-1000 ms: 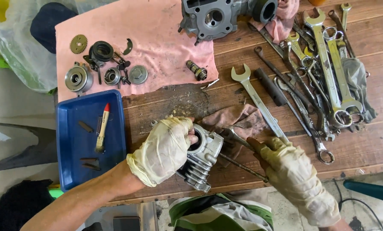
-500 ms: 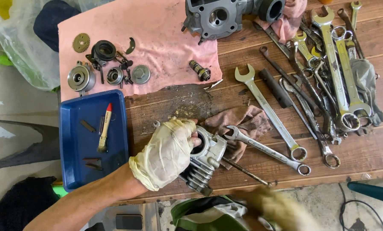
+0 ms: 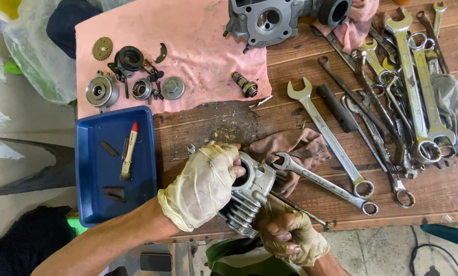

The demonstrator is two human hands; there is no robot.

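Gripping the finned cylinder (image 3: 247,197) with your left hand (image 3: 203,184) — right hand (image 3: 287,235), at five o'clock, clenched on a thin rod (image 3: 303,210). Engine stripped — small parts (image 3: 131,76) laid out at eleven o'clock; cylinder unfinished.

Bare wood lies open just above the rag (image 3: 295,153), up to the pink cloth (image 3: 198,56). Right of the rag, wrenches (image 3: 392,102) crowd the bench; left of it, the blue tray (image 3: 93,204) blocks passage.
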